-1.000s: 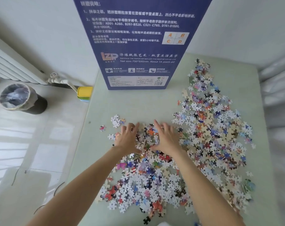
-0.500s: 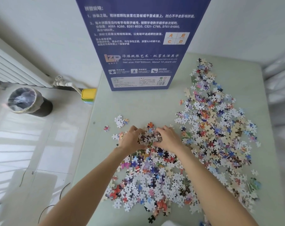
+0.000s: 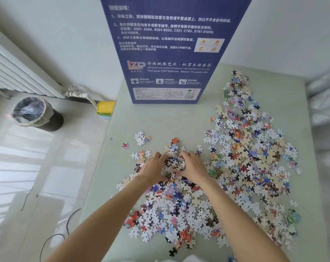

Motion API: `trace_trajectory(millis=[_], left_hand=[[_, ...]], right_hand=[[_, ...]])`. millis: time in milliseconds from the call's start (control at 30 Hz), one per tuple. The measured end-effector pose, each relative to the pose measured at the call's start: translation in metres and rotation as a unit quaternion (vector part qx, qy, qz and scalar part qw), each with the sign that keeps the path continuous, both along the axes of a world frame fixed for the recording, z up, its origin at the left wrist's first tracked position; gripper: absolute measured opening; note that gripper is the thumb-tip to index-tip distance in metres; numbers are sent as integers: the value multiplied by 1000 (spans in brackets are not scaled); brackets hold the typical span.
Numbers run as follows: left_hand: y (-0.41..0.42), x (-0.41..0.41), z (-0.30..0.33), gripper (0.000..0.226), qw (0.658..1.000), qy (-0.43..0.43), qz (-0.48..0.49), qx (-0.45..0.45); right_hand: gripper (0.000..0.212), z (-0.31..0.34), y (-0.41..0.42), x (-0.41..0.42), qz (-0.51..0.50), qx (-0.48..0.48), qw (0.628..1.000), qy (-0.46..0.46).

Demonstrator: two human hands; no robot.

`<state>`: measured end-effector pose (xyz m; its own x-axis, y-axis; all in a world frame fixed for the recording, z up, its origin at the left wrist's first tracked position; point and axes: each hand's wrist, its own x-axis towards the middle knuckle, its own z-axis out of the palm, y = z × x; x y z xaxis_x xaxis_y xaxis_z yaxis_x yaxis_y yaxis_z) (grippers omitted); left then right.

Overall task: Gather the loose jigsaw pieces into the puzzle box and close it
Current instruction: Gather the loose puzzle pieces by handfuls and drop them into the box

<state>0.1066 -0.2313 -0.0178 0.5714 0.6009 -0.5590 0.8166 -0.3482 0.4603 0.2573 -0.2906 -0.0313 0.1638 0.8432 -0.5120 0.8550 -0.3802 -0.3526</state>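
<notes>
- You're mid-scoop: your left hand (image 3: 154,168) and right hand (image 3: 193,166) are cupped toward each other, fingers curled around 1 small clump of jigsaw pieces (image 3: 172,163) squeezed between them on the green table (image 3: 160,118).
- The rest of the pieces (image 3: 254,157) sprawl to the right and toward you.
- The puzzle box (image 3: 171,53) stands upright at the far edge; can't see its opening.
- Next, I'd guess: lift without dropping any, and find the opening.

I see a pale green table (image 3: 160,120) carrying a wide scatter of loose jigsaw pieces (image 3: 254,157) across its right and near parts, with the tall blue puzzle box (image 3: 170,53) standing upright at its far edge.
</notes>
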Motion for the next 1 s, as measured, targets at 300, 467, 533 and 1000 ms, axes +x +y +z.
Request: trace_trajectory(millis=[300,467,533,1000], left_hand=[[3,-5,7,45,995,-49,83,-11],[10,-19,12,40,989,-69,127,19],[12,-24,15,39,988,-75,133,30],[37,-14,106,40,961,-232,121,89]], right_hand=[[39,21,-10,5,-17,58,998,29],[40,29,-16,14,-89,99,990,46],[40,32,-17,15,-102,100,989,29],[42,155,2,39,-114,243,959,86]])
